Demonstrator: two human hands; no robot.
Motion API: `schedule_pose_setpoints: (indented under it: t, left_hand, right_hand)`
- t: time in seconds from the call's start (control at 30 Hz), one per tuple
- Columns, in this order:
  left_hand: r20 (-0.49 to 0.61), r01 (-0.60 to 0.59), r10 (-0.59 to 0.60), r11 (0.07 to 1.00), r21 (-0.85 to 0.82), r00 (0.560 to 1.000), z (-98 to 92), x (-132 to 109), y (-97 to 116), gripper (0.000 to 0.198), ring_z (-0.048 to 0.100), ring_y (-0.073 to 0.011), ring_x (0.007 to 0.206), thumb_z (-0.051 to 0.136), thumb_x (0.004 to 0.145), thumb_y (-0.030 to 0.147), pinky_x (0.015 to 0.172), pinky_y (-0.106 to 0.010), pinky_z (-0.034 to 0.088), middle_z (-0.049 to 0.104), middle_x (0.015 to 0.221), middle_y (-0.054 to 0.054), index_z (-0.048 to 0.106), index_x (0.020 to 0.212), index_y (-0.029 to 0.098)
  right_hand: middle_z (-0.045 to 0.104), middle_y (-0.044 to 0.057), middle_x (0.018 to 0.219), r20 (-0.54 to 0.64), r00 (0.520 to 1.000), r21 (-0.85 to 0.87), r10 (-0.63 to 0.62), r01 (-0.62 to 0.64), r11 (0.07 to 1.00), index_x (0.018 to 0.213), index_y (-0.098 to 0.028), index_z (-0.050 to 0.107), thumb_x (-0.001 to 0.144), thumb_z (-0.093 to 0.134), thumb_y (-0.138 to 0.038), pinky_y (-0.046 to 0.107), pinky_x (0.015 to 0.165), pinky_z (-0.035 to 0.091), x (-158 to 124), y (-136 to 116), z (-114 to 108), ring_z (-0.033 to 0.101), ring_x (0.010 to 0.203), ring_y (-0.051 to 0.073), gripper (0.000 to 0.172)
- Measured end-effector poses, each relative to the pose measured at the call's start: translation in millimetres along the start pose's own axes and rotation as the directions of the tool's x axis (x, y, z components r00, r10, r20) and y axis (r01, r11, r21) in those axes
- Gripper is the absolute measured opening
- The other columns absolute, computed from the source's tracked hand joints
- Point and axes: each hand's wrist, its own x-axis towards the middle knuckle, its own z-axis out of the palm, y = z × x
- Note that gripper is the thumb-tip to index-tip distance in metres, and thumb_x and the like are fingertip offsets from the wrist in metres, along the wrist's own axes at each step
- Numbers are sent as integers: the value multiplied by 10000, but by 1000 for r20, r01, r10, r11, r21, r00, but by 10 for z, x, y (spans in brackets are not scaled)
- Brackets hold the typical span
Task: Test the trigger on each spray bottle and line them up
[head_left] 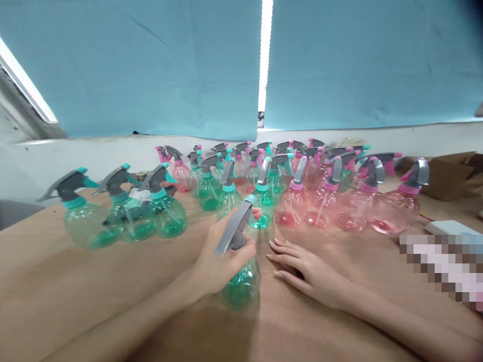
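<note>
My left hand [222, 251] is wrapped round the neck of a green spray bottle [241, 286] with a grey trigger head, near the middle of the table. Part of the bottle's neck is hidden behind the fingers. To its right, my right hand [309, 269] lies palm down on the table, fingers stretched out and apart from the bottle. Just beyond the hands stand a green spray bottle [261, 208] with a turquoise collar and a pink spray bottle [290, 208] with a pink collar.
Three green spray bottles [168, 213] stand at the left of the wooden table [94, 296]. More pink bottles [394, 211] reach to the right, with mixed rows behind. A cardboard box [449, 176] and a pale box [456, 234] sit at the right. Blue curtains [158, 65] hang behind.
</note>
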Motion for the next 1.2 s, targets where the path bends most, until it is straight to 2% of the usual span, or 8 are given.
schedule_pose_setpoints:
  t: [0.4,0.57,0.8,1.03,1.2]
  left_hand:
    - [8,5,-5,1000,-7,1000,1,-7,-4,389,577,-164,683,526,752,188,601,-277,438,598,752,9,552,1139,208]
    - [15,11,-10,1000,-20,1000,2,-15,2,368,571,-149,665,520,762,199,605,-276,443,616,817,-3,540,1128,208]
    - [-5,3,-3,1000,5,1000,8,-3,14,352,599,-179,757,513,769,210,632,-287,455,597,769,12,544,1120,210]
    - [-8,1,-1,1000,14,1000,6,-24,15,349,609,-183,734,517,776,216,628,-290,467,588,702,26,556,1124,214]
    - [6,11,-11,1000,4,1000,-1,-10,5,370,597,-171,700,521,775,217,626,-290,472,603,736,17,552,1144,210]
  right_hand:
    - [531,80,1430,-8,1000,16,3,-3,1000,1320,-239,595,981,463,-448,493,1126,361,-3,3,3,409,1376,274,420]
    - [522,69,1438,-15,1000,24,3,-3,1000,1335,-258,582,979,469,-442,495,1120,368,-12,19,13,400,1381,276,415]
    - [520,76,1440,-7,1000,16,2,-2,1000,1330,-247,586,981,465,-443,494,1125,361,-6,14,7,402,1380,274,419]
    - [524,68,1437,-20,1000,30,-7,7,1000,1338,-257,579,981,469,-437,483,1122,369,-11,20,10,408,1376,270,415]
    - [525,69,1435,-19,1000,22,-3,4,1000,1332,-262,585,980,472,-439,496,1117,372,-13,29,17,410,1374,275,410]
